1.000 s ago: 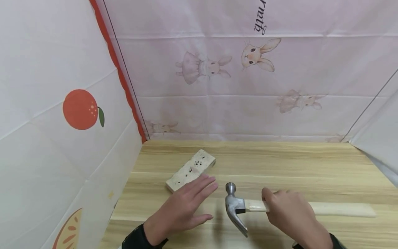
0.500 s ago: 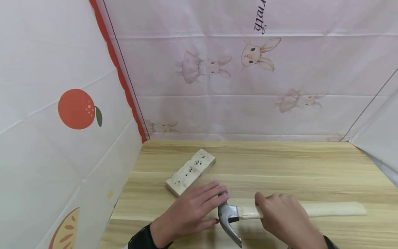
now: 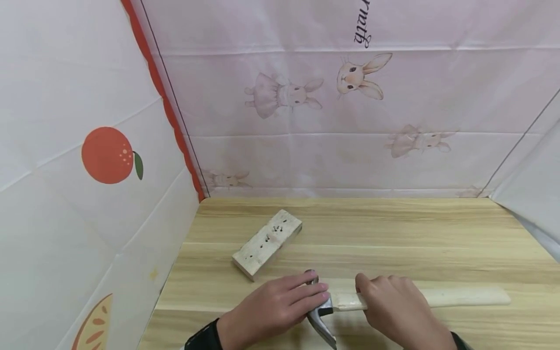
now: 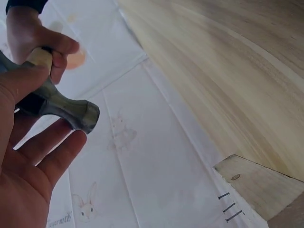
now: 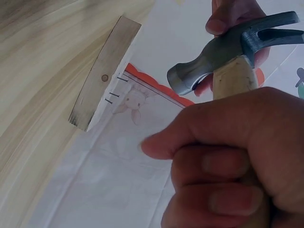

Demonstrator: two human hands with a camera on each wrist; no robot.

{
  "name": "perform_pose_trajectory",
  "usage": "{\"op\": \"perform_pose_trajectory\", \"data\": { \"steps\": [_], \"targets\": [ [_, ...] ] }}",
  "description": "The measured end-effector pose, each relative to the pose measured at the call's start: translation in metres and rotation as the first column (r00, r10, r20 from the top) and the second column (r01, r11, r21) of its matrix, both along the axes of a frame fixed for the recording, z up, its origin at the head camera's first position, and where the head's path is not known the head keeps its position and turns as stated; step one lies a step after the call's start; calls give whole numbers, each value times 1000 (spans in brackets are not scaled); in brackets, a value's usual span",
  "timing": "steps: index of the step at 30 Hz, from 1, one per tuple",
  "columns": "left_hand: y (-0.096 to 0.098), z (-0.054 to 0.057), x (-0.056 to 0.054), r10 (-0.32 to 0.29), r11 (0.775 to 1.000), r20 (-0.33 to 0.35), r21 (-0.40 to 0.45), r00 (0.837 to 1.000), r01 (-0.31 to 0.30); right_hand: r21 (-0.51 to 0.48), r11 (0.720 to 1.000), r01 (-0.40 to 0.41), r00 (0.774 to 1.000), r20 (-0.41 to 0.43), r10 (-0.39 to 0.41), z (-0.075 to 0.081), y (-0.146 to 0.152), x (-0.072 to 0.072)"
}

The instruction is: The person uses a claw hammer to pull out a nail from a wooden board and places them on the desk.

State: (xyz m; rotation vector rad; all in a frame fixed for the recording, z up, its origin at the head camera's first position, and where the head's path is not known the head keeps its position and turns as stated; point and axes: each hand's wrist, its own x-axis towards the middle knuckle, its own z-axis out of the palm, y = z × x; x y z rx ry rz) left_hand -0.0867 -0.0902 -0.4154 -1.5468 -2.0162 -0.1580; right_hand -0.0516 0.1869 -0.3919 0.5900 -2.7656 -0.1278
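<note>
In the head view, the right hand (image 3: 393, 311) grips the pale wooden handle of a claw hammer (image 3: 468, 297). The left hand (image 3: 280, 304) lies over the hammer's metal head, partly covering it. From the left wrist, the left thumb is on one side of the hammer head (image 4: 73, 111) and the fingers on the other. The right wrist view shows the right fingers (image 5: 228, 166) curled round the handle, with the claw pointing away to the right. Left of the hammer lies a wooden block (image 3: 268, 245) with several nails and dark marks on top.
The wood-grain table (image 3: 393, 238) carries the block beyond the left hand. A pale pink sheet (image 3: 306, 160) with printed rabbits hangs at the back, and a white sheet (image 3: 144, 218) with printed fruit stands on the left. Nails (image 5: 111, 96) stick out of the block's face.
The hammer and right hand have shifted left and slightly toward the person. The left hand has moved right from beside the block and now lies over the hammer's head. The block has stayed put.
</note>
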Motion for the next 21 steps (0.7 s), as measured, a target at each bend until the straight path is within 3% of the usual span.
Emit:
{"op": "perform_pose_trajectory", "data": {
  "steps": [4, 9, 14, 21],
  "targets": [
    [1, -2, 2, 1, 1000, -49, -6, 999, -1, -10, 1000, -25, 1000, 13, 25, -2, 0, -1],
    [1, -3, 4, -1, 1000, -82, 4, 997, 1, -75, 991, -113, 993, 25, 115, -5, 1, -3],
    [2, -3, 3, -18, 998, -107, 57, 994, 24, -96, 982, -163, 987, -17, 162, -5, 2, -5],
    [1, 1, 1, -48, 990, -58, 132, 997, 55, -130, 960, -249, 964, -131, 232, -5, 3, -8]
  ]
}}
